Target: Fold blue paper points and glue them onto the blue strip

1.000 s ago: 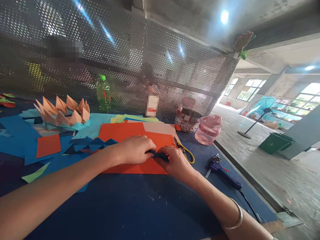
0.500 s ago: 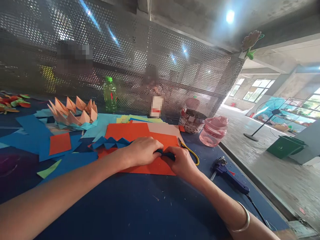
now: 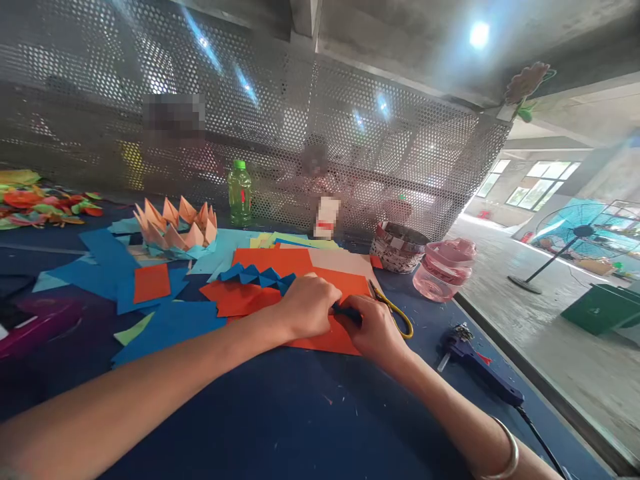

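Note:
A blue folded paper strip with a zigzag edge runs above orange paper sheets. My left hand is closed around its right part, hiding some of it. Close beside it, my right hand pinches the dark blue end of the folded paper between thumb and fingers. Scissors with yellow handles lie just past my right hand. To the left, a ring of peach folded paper points stands on light blue paper.
Blue sheets and an orange square lie at left. A green bottle, a patterned round container and a pink cup stand behind. A glue gun with its cord lies at right, near the table edge.
The whole view has shifted, so things sit further right in the picture. My left hand has turned slightly on the blue strip; both hands keep their hold.

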Action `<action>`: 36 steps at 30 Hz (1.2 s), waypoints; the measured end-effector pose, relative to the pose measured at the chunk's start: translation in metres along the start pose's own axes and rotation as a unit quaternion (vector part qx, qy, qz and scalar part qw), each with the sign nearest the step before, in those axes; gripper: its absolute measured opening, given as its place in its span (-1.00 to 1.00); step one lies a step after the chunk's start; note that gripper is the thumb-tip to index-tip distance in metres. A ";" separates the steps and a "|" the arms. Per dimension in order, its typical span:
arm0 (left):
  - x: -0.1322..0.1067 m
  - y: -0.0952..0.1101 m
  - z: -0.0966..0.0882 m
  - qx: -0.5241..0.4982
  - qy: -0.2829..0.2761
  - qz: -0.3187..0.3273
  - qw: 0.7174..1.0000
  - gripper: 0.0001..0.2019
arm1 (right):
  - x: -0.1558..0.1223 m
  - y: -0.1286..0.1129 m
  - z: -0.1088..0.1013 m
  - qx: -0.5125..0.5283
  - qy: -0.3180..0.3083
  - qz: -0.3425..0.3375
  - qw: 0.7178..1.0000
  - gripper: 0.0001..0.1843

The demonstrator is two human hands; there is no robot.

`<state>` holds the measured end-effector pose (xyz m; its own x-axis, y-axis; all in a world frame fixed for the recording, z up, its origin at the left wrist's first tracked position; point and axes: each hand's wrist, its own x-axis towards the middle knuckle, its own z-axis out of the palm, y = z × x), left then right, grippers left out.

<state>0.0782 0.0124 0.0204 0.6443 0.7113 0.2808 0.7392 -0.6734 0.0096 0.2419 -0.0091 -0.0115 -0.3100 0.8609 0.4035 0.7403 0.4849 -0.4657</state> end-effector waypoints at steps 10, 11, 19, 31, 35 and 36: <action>0.004 -0.011 0.009 0.023 0.030 0.015 0.999 -0.87 | 0.010 0.005 0.002 -0.032 0.016 -0.003 0.999 -0.96; 0.004 -0.013 0.010 0.024 0.031 0.017 0.999 -0.86 | 0.011 0.004 0.003 -0.030 0.016 0.000 0.999 -0.94; 0.007 -0.028 0.017 0.032 0.001 0.003 0.999 -0.84 | 0.015 0.008 -0.007 -0.019 0.088 0.009 0.996 -0.72; 0.038 -0.045 0.017 0.004 -0.033 -0.026 0.999 -0.74 | 0.014 0.018 -0.015 -0.001 0.110 0.024 0.994 -0.76; 0.040 -0.043 0.001 0.009 -0.009 -0.023 1.000 -0.67 | 0.015 0.021 -0.014 0.018 0.124 0.019 0.992 -0.74; 0.038 -0.043 -0.005 0.007 -0.003 -0.026 1.000 -0.68 | 0.014 0.021 -0.014 0.021 0.120 0.016 0.992 -0.73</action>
<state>0.0699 0.0667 0.0358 0.6058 0.7467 0.2745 0.7747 -0.6323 0.0103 0.2613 0.0109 -0.0040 -0.1312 0.8167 0.5619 0.7208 0.4678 -0.5116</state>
